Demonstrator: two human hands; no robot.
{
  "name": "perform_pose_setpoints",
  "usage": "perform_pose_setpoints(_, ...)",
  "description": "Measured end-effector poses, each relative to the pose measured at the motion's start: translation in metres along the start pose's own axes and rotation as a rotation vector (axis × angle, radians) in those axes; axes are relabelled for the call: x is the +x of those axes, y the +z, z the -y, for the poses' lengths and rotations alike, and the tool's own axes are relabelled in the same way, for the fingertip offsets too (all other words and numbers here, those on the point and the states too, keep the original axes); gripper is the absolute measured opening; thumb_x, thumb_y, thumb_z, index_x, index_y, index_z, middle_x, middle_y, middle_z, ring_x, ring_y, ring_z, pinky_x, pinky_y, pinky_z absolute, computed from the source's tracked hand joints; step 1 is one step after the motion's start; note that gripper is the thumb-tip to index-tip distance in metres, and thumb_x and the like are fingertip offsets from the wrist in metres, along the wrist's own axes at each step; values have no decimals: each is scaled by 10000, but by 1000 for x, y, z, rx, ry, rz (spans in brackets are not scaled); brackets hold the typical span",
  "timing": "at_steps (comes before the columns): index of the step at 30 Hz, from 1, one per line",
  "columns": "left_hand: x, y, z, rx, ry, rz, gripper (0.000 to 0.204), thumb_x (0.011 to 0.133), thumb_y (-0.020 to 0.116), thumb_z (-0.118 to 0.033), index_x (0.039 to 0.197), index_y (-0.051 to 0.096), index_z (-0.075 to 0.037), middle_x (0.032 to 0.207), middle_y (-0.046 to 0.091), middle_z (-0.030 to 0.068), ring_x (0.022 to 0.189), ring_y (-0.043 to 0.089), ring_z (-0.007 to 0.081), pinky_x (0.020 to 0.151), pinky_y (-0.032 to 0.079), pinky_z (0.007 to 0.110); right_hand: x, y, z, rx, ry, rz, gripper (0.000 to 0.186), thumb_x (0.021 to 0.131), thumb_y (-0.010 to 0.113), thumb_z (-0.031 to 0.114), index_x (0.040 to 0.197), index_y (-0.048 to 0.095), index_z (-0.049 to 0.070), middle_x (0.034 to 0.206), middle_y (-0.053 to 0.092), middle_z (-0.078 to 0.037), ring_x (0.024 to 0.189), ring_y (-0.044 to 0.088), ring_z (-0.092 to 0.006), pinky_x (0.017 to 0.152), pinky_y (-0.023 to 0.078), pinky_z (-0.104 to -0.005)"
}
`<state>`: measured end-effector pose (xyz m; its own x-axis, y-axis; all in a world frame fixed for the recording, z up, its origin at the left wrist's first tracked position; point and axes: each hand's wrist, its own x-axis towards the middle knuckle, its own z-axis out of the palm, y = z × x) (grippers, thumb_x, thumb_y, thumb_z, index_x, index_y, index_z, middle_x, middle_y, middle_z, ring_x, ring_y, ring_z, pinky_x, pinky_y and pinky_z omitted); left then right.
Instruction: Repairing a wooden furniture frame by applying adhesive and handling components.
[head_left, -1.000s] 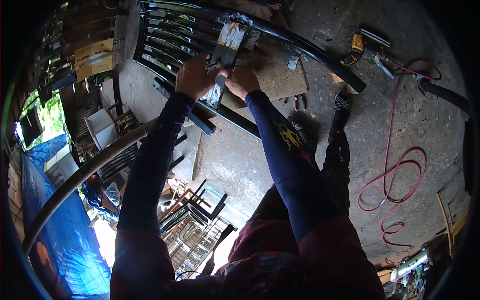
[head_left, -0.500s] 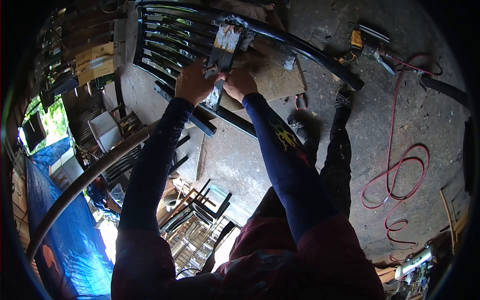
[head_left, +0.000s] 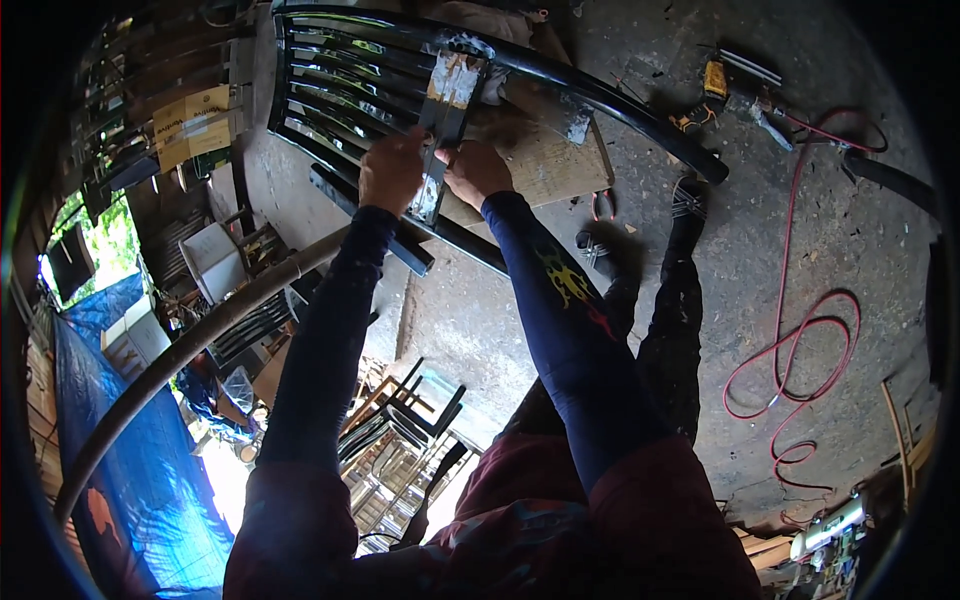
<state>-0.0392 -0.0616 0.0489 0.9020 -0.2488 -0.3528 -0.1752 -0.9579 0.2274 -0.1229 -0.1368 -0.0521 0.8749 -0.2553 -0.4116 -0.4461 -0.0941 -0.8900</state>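
A glossy black slatted chair frame (head_left: 600, 90), with long curved rails, lies in front of me at the top of the view. A flat dark crossbar (head_left: 446, 112) runs across it, with pale, bare-looking patches at both ends. At the bar's left edge, my left hand (head_left: 391, 173) is closed with its fingers curled; whatever is inside it is hidden. My right hand (head_left: 477, 170) grips the opposite edge, its thumb pressed on the bar's face. Both hands are close together near the lower patch.
A wooden board (head_left: 560, 165) lies under the frame, and red-handled pliers (head_left: 602, 205) are beside it. On the concrete floor at right are a yellow tool (head_left: 713, 80) and a looped red hose (head_left: 790, 345). Stacked chair frames (head_left: 400, 425) and a blue tarp (head_left: 135, 440) are at left.
My left hand has shifted slightly down and right along the crossbar, its fingers now more curled. My right thumb has moved a little apart from the left hand. The frame looks unmoved.
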Motion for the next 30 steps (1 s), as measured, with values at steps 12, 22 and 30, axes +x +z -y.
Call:
perform_pose_setpoints(12, 48, -32, 52, 378, 308, 187, 173, 817, 712, -176, 856, 639, -25, 796, 680, 235, 802, 684, 418, 706, 559, 493, 0, 8, 19, 55, 7, 50, 251, 942, 646, 347, 1003, 767, 136, 1019, 725, -166, 961, 696, -335, 818, 554, -438)
perform_pose_setpoints(22, 27, -16, 16, 885, 875, -44, 176, 890, 637, -156, 776, 628, -21, 696, 669, 170, 687, 689, 347, 613, 533, 471, 4, -3, 1, 61, 78, 61, 216, 923, 669, 337, 986, 771, 158, 1069, 718, -152, 972, 700, -326, 813, 557, -447)
perform_pose_setpoints(30, 1, 3, 2, 166, 547, -188, 149, 952, 658, -146, 870, 623, -25, 621, 585, 113, 601, 648, 303, 557, 513, 418, -2, -5, -11, -18, 14, 22, 217, 940, 623, 309, 1062, 776, 216, 1058, 726, -123, 977, 700, -315, 847, 563, -426)
